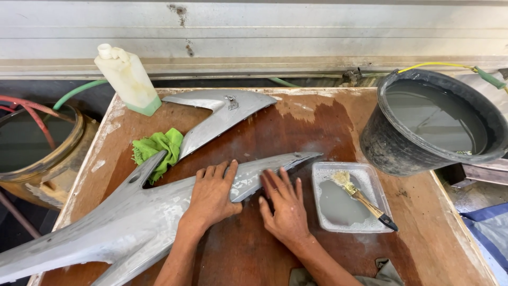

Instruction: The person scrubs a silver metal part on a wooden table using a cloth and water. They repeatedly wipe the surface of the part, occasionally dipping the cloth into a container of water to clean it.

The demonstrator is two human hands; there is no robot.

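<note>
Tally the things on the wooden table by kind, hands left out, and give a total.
Grey body panels: 2
Green cloth: 1
Plastic bottle: 1
Clear tray: 1
Paintbrush: 1
Black bucket: 1
Total: 7

Soft even daylight, sharp focus — faint shadows, mild sheen on wet wood, slight edge distortion

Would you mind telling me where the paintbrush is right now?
The paintbrush lies in the clear plastic tray on the table's right side, just right of the right hand and below the black bucket.
</note>
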